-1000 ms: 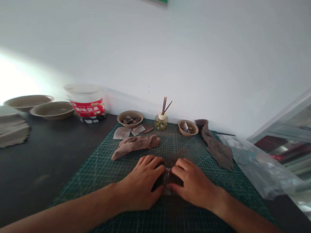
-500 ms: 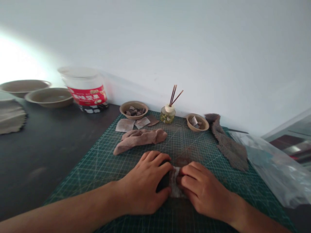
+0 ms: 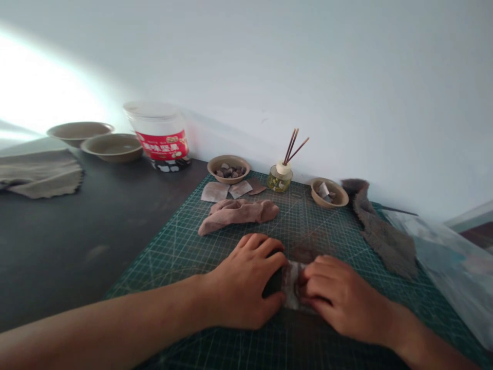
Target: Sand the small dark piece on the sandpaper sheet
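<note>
A green mat (image 3: 185, 257) lies near a lidded tub (image 3: 156, 123), its red label (image 3: 164, 146) reading 味坚果 (the first character is unclear). The left hand (image 3: 246, 282) arches, thumb and fingertips apart; beyond it sit a crumpled cloth (image 3: 239, 216), a bowl (image 3: 228, 178) and a bottle (image 3: 280, 180). Between the hands, the right hand's (image 3: 346, 298) fingers clamp and partly cover a pale strip (image 3: 291, 288).

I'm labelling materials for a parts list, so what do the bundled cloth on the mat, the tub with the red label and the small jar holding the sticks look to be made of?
Bundled cloth: probably woven cotton, matte, judging by its soft folds.
Tub: likely plastic, smooth and translucent whitish above the printed red band.
Small jar: seemingly clear glass, glossy; the contents show through.
</note>
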Demonstrator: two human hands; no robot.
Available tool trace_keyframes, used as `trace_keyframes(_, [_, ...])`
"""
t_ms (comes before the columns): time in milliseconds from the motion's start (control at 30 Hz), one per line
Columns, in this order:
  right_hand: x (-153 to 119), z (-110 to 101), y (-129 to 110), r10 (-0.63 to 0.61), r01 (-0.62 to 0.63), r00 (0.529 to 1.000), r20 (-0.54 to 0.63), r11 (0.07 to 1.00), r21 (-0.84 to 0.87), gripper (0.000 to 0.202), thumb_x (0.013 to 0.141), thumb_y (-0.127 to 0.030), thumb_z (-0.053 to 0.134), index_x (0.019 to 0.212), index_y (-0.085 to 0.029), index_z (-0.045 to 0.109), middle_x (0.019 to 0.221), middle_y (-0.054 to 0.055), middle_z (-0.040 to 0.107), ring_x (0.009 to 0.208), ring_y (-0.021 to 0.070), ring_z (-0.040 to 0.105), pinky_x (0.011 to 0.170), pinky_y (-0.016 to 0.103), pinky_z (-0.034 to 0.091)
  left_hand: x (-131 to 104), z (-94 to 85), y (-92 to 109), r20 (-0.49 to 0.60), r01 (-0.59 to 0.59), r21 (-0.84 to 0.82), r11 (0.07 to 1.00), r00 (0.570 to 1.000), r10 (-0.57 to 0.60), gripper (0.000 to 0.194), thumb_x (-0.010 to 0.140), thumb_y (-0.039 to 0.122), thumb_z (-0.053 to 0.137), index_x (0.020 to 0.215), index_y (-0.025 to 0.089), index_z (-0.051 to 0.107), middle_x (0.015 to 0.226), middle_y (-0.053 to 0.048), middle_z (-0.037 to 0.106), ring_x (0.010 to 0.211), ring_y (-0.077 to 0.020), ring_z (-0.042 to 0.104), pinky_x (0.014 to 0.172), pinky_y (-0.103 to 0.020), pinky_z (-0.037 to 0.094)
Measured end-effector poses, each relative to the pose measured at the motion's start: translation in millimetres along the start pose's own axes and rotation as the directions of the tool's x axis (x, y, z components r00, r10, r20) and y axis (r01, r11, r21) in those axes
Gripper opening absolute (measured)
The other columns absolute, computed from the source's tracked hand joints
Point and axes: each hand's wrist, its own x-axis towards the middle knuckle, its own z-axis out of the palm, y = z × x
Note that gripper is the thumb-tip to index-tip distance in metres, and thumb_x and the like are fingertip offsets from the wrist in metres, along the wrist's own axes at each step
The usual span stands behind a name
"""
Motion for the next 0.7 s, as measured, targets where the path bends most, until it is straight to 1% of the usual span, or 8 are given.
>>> trace_keyframes(133, [-1.5, -0.5, 0.5, 0.045, -0.049, 0.995, -0.091, 0.998, -0.044, 0.014, 0.095, -0.01, 0.057, 0.084, -0.018, 0.061, 0.093, 0.004, 0.066, 0.086, 0.0196, 0.054, 0.079, 0.035, 0.04, -0.4, -1.5, 1.0, -0.005, -0.01, 0.025, 1.0, 1.0, 0.01, 0.042, 0.079, 0.04, 0.069, 0.118, 0.027, 0.062, 0.133, -0.004, 0.057, 0.124, -0.0315, 0.046, 0.11, -0.054, 0.035])
trace_keyframes(200, [-1.8, -1.9, 0.9, 0.097, -0.098, 0.994, -0.058, 0.995, -0.028, 0.015, 0.094, -0.01, 0.058, 0.082, -0.018, 0.06, 0.09, 0.004, 0.065, 0.086, 0.0192, 0.055, 0.079, 0.034, 0.04, -0.8, -2.5, 1.4, -0.004, -0.01, 0.036, 0.999, 1.0, 0.01, 0.042, 0.079, 0.041, 0.069, 0.118, 0.026, 0.062, 0.133, -0.005, 0.056, 0.124, -0.0321, 0.046, 0.11, -0.054, 0.034])
trace_keyframes(300, [-3.0, -1.9, -1.9, 0.021, -0.023, 0.999, 0.04, 0.999, 0.039, 0.016, 0.091, -0.007, 0.06, 0.081, -0.019, 0.059, 0.088, 0.001, 0.064, 0.082, 0.0174, 0.054, 0.077, 0.033, 0.04, -2.0, -3.6, 2.4, 0.008, -0.012, 0.049, 0.999, 1.0, 0.012, 0.044, 0.079, 0.044, 0.069, 0.119, 0.025, 0.062, 0.135, -0.006, 0.056, 0.126, -0.0329, 0.045, 0.112, -0.054, 0.033])
trace_keyframes(367, [-2.5, -1.5, -3.5, -0.005, 0.005, 1.0, 0.01, 1.0, 0.021, 0.015, 0.09, -0.006, 0.06, 0.082, -0.02, 0.059, 0.092, 0.002, 0.065, 0.085, 0.0185, 0.055, 0.08, 0.034, 0.04, -2.9, -3.7, 3.2, 0.014, -0.014, 0.062, 0.998, 1.0, 0.013, 0.045, 0.08, 0.044, 0.068, 0.12, 0.025, 0.061, 0.136, -0.006, 0.055, 0.126, -0.0332, 0.044, 0.113, -0.055, 0.033])
trace_keyframes(433, [-1.4, -3.3, -3.0, 0.064, -0.065, 0.997, -0.041, 0.997, -0.03, 0.015, 0.091, -0.007, 0.058, 0.083, -0.019, 0.06, 0.093, 0.003, 0.065, 0.087, 0.0197, 0.055, 0.081, 0.035, 0.04, -3.5, -3.5, 3.8, 0.013, -0.013, 0.072, 0.997, 1.0, 0.012, 0.046, 0.08, 0.044, 0.067, 0.121, 0.025, 0.061, 0.137, -0.006, 0.054, 0.127, -0.0333, 0.044, 0.113, -0.055, 0.033])
trace_keyframes(500, [-0.9, -7.1, -1.3, 0.136, -0.136, 0.991, -0.009, 0.99, -0.04, 0.016, 0.093, -0.008, 0.058, 0.081, -0.019, 0.059, 0.089, 0.003, 0.063, 0.085, 0.019, 0.054, 0.078, 0.034, 0.04, -3.8, -3.2, 4.0, 0.007, -0.007, 0.072, 0.997, 1.0, 0.006, 0.046, 0.081, 0.045, 0.067, 0.121, 0.025, 0.06, 0.137, -0.006, 0.054, 0.127, -0.0329, 0.044, 0.113, -0.055, 0.033])
trace_keyframes(600, [-1.5, -9.4, 0.7, 0.067, -0.068, 0.992, 0.11, 0.998, 0.006, 0.018, 0.089, -0.005, 0.059, 0.08, -0.02, 0.059, 0.089, 0.001, 0.063, 0.083, 0.0172, 0.055, 0.076, 0.032, 0.04, -3.9, -2.9, 3.8, 0.003, -0.008, 0.062, 0.998, 1.0, 0.008, 0.045, 0.081, 0.047, 0.066, 0.121, 0.026, 0.061, 0.136, -0.005, 0.055, 0.127, -0.0322, 0.044, 0.113, -0.054, 0.033])
trace_keyframes(700, [0.1, -6.8, 4.1, 0.051, -0.051, 0.999, 0.002, 0.998, -0.037, 0.018, 0.09, -0.005, 0.057, 0.082, -0.02, 0.061, 0.094, 0.003, 0.065, 0.088, 0.0193, 0.056, 0.081, 0.034, 0.041, -4.0, -2.8, 3.7, 0.0, -0.009, 0.063, 0.998, 1.0, 0.009, 0.045, 0.081, 0.047, 0.066, 0.121, 0.026, 0.061, 0.136, -0.005, 0.055, 0.127, -0.0323, 0.044, 0.113, -0.054, 0.033])
